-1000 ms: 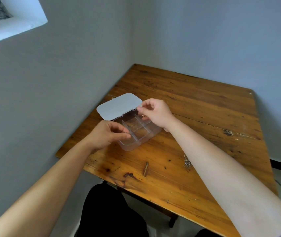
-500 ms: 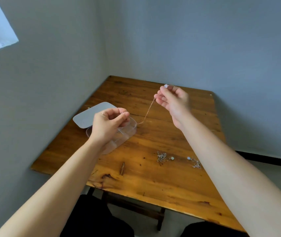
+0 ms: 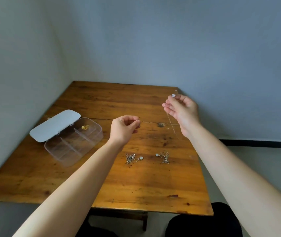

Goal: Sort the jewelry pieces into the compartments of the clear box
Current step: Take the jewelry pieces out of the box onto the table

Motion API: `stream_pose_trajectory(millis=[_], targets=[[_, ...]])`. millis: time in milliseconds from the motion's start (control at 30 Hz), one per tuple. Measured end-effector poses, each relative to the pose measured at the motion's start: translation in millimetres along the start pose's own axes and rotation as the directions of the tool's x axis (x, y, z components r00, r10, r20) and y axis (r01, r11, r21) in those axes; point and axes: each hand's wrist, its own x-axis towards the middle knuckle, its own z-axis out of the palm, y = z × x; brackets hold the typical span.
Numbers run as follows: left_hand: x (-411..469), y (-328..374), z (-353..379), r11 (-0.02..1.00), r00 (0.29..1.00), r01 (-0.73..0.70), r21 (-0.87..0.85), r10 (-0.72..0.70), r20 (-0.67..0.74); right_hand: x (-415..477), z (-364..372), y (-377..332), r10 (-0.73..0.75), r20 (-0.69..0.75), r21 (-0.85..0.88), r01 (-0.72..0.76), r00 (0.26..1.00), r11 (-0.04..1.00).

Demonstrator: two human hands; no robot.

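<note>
The clear box (image 3: 91, 140) stands open on the left of the wooden table (image 3: 136, 185), its white lid (image 3: 55, 125) folded back. A small gold piece (image 3: 85, 127) lies in its far compartment; the other compartments look bare. My right hand (image 3: 181, 109) is raised over the table's far right and pinches a thin necklace (image 3: 171, 124) by its sparkling pendant (image 3: 173, 95), with the chain hanging loose below. My left hand (image 3: 124, 128) hovers right of the box, fingers curled shut, nothing visible in them. Two tangled silver necklaces (image 3: 131, 158) (image 3: 164, 157) lie on the table between my arms.
The table sits in a corner, with grey walls close behind it and on its left. Beyond its right edge is pale floor with a black skirting strip (image 3: 259, 143). My dark-clothed knees (image 3: 203, 223) show under the near edge.
My right hand has carried the necklace up and to the right, away from the box. My left hand has come off the box and moved right. My view has swung right.
</note>
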Motion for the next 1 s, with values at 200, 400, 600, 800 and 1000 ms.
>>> stream_pose_trajectory(millis=[200, 400, 600, 800, 1000], targets=[[11.4, -37.2, 16.8, 0.902, 0.999, -0.012, 0.432, -0.006, 0.04, 7.5, -28.1, 37.9, 0.137, -0.061, -0.034, -0.139, 0.989, 0.99], [8.3, -55.2, 16.3, 0.716, 0.982, -0.158, 0.68, 0.041, 0.185, 0.8, -64.6, 96.8, 0.079, 0.135, -0.873, 0.081, 0.988, 0.481], [0.7, -50.3, 1.1, 0.685, 0.949, -0.234, 0.689, 0.007, 0.316, -4.7, -57.8, 98.4, 0.09, 0.235, -0.957, 0.214, 0.968, 0.197], [-15.5, -25.5, -42.5, 0.58, 0.943, -0.333, 0.744, 0.2, 0.266, -12.4, -39.3, 94.6, 0.003, 0.263, -0.935, 0.254, 0.965, 0.249], [-36.1, -29.0, -134.4, 0.301, 0.908, -0.218, 0.928, 0.411, 0.08, -35.8, 22.7, 110.6, 0.001, 0.397, -0.87, 0.376, 0.918, 0.319]])
